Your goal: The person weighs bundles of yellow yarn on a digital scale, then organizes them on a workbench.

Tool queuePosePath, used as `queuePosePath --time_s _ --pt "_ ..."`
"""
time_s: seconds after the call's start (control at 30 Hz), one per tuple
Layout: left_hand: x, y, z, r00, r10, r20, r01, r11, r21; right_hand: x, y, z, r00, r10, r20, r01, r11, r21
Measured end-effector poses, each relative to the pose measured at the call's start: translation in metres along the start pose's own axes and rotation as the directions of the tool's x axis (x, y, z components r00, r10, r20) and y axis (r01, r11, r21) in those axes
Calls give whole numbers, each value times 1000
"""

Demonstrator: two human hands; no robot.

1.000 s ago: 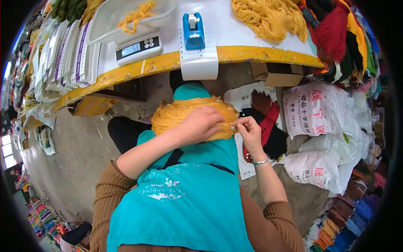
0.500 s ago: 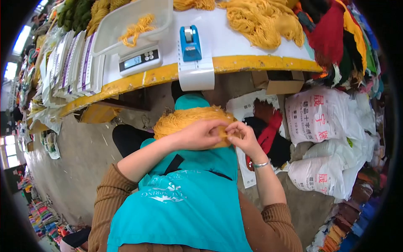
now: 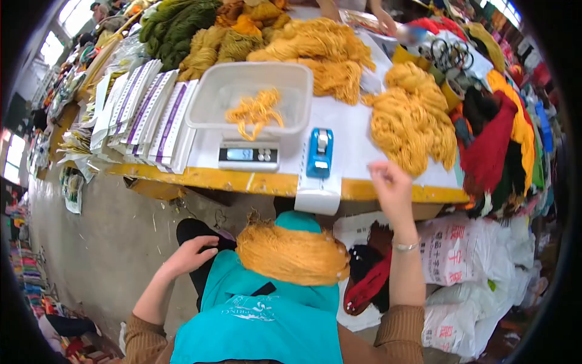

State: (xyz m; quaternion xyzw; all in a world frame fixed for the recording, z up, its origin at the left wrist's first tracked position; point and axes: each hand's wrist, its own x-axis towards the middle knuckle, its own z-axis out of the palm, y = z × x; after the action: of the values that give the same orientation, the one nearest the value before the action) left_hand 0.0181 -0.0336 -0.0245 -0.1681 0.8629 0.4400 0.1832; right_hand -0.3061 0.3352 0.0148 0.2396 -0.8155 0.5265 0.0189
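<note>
A skein of golden-yellow yarn (image 3: 294,252) lies across my lap on the turquoise apron (image 3: 260,327), with neither hand on it. My left hand (image 3: 191,255) is beside my left thigh, fingers loosely bent and the thumb a little apart, holding nothing visible. My right hand (image 3: 393,188) is raised at the table's front edge, near a heap of yellow yarn (image 3: 412,121). Its fingers are curled in a pinch; whatever they hold, if anything, is too small to make out. A blue tape dispenser (image 3: 319,155) stands to the left of that hand.
On the table, a clear plastic tub (image 3: 206,91) with yellow yarn pieces (image 3: 254,112) sits on a digital scale (image 3: 248,156). Stacked white cards (image 3: 163,121) stand left. Another person's hands (image 3: 382,21) show at the far side. White sacks (image 3: 451,255) lie on the floor at right.
My hands have parted from above the lap skein. The left moved down and left to my thigh; the right rose toward the table edge. The view has tilted up, showing more table.
</note>
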Motion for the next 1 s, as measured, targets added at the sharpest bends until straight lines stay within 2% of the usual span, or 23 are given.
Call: queuePosePath --time_s 0.03,0.07,0.13,0.17,0.2,0.27,0.33,0.37,0.4,0.43,0.47,0.5,0.63,0.7,0.73,0.77,0.83,0.9,0.93,1.0 --pt "0 -2 4 996 -70 -47 63 988 -142 41 -13 4 1000 -26 9 26 999 -21" --pt "1 -14 11 993 -48 -105 30 986 -164 82 -26 11 999 -52 17 52 998 -41" --pt "0 -12 17 982 -91 -166 51 971 -234 168 -37 39 972 -235 24 235 971 -33" --pt "0 -27 25 974 -105 -199 30 937 -348 210 -39 56 946 -319 52 322 943 -83" --pt "-2 -33 28 968 -133 -212 43 922 -385 249 -39 74 914 -398 84 406 905 -127" --pt "-9 -34 28 950 -198 -244 74 895 -439 315 -34 114 884 -413 219 465 820 -334" --pt "-18 -29 22 921 -275 -277 131 886 -444 356 -29 149 876 -333 349 480 668 -569" --pt "-23 -33 19 909 -291 -300 142 890 -433 367 -40 160 891 -144 430 422 609 -672" --pt "-27 -42 19 905 -295 -305 141 887 -440 374 -49 164 887 -151 437 432 606 -668" --pt "-33 -53 21 887 -322 -329 138 868 -477 377 -57 167 828 125 546 342 658 -670" --pt "-34 -60 21 870 -349 -349 135 848 -512 379 -60 172 685 385 618 241 681 -692" --pt "-36 -57 16 855 -397 -334 166 819 -549 384 -50 174 643 319 697 359 678 -641" --pt "-31 -63 8 858 -402 -319 180 818 -547 374 -5 175 673 211 709 393 710 -584" --pt "-22 -62 1 885 -365 -290 197 857 -476 369 15 166 752 57 656 340 820 -461" --pt "-17 -64 -1 889 -359 -286 192 857 -477 366 25 159 820 -3 572 338 810 -480" --pt "-13 -67 -2 899 -327 -292 164 869 -467 364 45 151 823 2 569 335 806 -488" --pt "-7 -67 -5 914 -269 -304 105 880 -462 363 81 125 970 10 245 66 952 -299" --pt "-5 -63 -8 922 -251 -294 94 883 -460 355 88 84 996 -76 -50 70 992 -108" --pt "-7 -62 -9 927 -241 -287 89 885 -457 355 90 57 991 88 -104 -79 993 87" --pt "-11 -59 -11 933 -226 -281 82 892 -444 344 63 18 960 235 -152 -141 875 462"
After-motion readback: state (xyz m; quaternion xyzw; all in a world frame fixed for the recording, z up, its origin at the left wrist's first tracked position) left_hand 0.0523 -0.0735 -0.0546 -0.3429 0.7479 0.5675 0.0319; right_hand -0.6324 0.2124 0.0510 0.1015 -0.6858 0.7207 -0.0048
